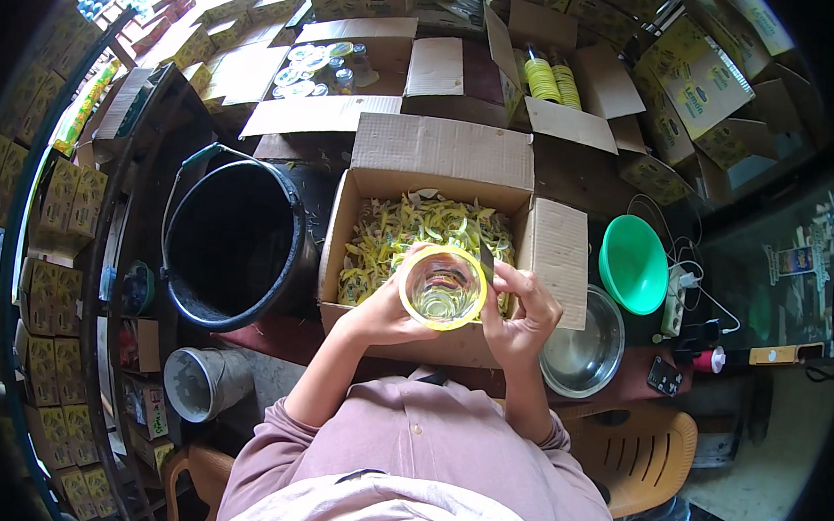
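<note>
I hold a clear glass jar (442,288) with a yellow band around its rim, mouth toward the camera, over an open cardboard box (441,158). My left hand (383,313) cups the jar from the left and below. My right hand (522,310) grips its right side and also holds a small dark blade (487,260) against the rim. The box below is filled with several torn yellow and white label scraps (409,227).
A black bucket (232,241) stands left of the box, a grey plastic cup (196,382) below it. To the right sit a steel bowl (584,349) and a green funnel (632,263). Open cartons of jars (325,67) and yellow lids (551,79) lie behind. An orange chair (643,452) is at my right.
</note>
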{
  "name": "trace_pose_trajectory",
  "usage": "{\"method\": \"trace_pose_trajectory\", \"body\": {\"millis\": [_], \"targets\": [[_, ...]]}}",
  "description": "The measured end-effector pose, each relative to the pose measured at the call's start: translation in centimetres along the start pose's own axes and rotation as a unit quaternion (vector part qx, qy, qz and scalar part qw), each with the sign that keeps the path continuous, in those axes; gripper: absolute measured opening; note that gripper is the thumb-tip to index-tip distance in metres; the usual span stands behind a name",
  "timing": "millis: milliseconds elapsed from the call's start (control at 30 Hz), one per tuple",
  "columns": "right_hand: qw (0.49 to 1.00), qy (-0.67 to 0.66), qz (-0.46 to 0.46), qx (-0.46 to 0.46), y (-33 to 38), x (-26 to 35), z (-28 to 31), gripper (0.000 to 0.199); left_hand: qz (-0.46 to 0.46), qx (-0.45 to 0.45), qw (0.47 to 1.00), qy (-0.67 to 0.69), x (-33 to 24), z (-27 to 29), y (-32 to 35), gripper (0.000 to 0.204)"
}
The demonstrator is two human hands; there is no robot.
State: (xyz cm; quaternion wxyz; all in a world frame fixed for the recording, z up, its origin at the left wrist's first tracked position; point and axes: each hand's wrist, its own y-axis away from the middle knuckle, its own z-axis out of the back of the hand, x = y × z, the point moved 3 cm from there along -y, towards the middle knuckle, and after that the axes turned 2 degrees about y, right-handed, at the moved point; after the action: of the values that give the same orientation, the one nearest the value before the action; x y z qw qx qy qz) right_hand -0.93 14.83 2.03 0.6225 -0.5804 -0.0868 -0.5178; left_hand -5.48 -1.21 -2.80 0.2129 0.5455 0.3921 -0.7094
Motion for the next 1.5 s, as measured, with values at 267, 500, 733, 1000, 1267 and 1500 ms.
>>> {"method": "trace_pose_trajectory", "body": {"millis": [267, 500, 733, 1000, 1267, 1500], "targets": [[1.000, -0.006, 0.011, 0.019, -0.2, -0.2, 0.0, 0.035, 0.042, 0.040, 0.995, 0.084, -0.8, -0.2, -0.6, 0.076], [0.999, 0.031, 0.005, 0.013, -0.3, 0.6, -0.3, 0.034, 0.019, -0.078, 0.994, 0.080, -1.2, -0.6, -1.4, 0.074], [0.998, 0.061, -0.007, 0.000, 0.2, 0.4, -0.7, 0.032, -0.017, -0.104, 0.994, 0.031, -0.4, -0.1, -1.5, 0.072], [0.995, 0.089, 0.028, -0.027, 0.3, 0.5, -1.5, 0.030, -0.021, -0.096, 0.993, -0.059, -0.9, -0.2, -0.7, 0.065], [0.999, 0.033, -0.002, 0.001, 0.1, 0.3, -1.2, 0.031, -0.008, -0.105, 0.994, -0.004, -0.1, 0.3, -0.6, 0.068], [0.999, 0.047, 0.003, -0.003, 0.0, 0.1, -1.2, 0.031, -0.026, -0.070, 0.995, -0.066, -0.7, 0.5, -1.1, 0.064]]}}
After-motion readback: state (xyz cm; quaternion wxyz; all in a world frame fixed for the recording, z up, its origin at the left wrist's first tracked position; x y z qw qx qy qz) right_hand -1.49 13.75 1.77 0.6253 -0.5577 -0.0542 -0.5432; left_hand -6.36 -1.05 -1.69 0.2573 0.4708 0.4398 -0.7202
